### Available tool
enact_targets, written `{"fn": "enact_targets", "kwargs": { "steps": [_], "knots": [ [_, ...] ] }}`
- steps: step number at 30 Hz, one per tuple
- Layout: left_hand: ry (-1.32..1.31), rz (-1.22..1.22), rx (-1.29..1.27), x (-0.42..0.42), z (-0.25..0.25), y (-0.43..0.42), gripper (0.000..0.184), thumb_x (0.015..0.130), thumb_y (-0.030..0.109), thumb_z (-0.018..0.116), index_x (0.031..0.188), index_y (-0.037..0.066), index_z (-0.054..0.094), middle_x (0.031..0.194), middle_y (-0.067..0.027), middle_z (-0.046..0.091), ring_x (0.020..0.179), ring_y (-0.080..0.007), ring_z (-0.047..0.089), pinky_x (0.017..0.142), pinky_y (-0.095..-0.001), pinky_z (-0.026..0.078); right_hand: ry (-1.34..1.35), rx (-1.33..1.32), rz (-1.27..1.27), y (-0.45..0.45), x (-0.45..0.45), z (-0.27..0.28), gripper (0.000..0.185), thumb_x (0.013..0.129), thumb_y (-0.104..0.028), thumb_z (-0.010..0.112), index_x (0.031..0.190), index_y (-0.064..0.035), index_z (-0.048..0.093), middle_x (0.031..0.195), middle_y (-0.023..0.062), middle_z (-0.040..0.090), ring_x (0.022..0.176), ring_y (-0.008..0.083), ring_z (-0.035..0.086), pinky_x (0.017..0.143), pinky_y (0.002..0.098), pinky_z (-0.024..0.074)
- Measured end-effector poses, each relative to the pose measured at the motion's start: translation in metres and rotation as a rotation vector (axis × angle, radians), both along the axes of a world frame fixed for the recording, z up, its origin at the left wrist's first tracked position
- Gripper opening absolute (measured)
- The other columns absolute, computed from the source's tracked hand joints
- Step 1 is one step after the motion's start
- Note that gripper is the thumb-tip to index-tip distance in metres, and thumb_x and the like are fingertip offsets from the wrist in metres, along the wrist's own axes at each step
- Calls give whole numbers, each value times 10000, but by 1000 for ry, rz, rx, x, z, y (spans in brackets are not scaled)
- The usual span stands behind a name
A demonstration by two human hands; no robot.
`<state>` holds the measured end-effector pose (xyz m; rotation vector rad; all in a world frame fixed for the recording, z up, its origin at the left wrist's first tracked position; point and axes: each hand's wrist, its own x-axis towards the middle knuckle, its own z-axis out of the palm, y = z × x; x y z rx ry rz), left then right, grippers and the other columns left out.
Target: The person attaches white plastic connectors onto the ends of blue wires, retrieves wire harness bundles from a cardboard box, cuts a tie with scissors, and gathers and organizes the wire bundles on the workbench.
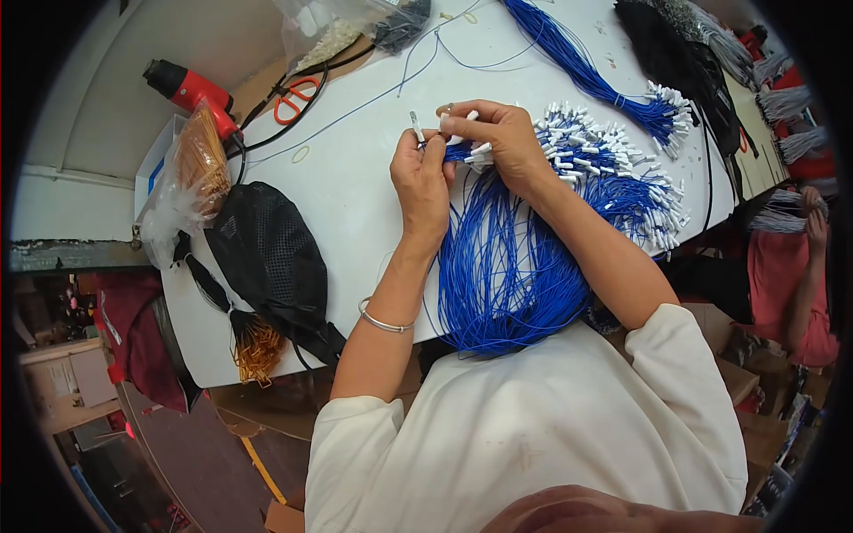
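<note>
My left hand is closed around blue wires near their white ends, above the white table. One end with a metal tip sticks up past its fingers. My right hand is beside it, thumb and forefinger pinched together at a small white connector. Just what lies between those fingertips is partly hidden. Long blue wires hang below both hands and over the table's near edge. A big heap of white-tipped wire ends lies right of my right hand.
A tied blue wire bundle lies at the back right. On the left are a red heat gun, orange-handled scissors, a plastic bag of orange pieces and a black mesh bag. Another person sits at the far right.
</note>
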<state>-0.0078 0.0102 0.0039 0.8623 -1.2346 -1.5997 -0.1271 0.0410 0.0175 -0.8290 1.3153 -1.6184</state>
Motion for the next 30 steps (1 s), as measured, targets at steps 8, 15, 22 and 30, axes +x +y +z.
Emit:
{"fn": "enact_targets", "kwargs": {
  "steps": [8,15,22,30],
  "knots": [
    [-27,-27,-35,1,-1,1,106,954,128,525,868,67,509,624,5,496,495,-31,397,443,-159,325,46,-37,5,-1,1,-7,149,791,-140,753,881,-23,731,809,72,698,705,104,579,711,190,449],
    [-13,4,-59,0,-5,-1,126,951,121,531,842,69,493,625,13,476,495,-33,380,445,-161,328,59,-22,-37,-1,3,-3,132,785,-124,745,856,-14,728,765,57,686,697,100,578,701,175,442],
    [-37,-3,-55,1,-4,0,133,948,117,533,830,74,489,634,15,475,504,-36,380,453,-169,340,89,-44,6,-1,2,-4,117,786,-124,744,820,-14,722,729,44,664,687,97,576,692,179,444],
    [-69,-13,-92,0,-5,0,128,936,110,542,819,76,503,644,15,494,524,-38,399,476,-171,358,11,-40,-87,-1,3,-7,123,798,-120,737,849,-9,727,741,47,671,683,96,580,680,182,450]
  ]
}}
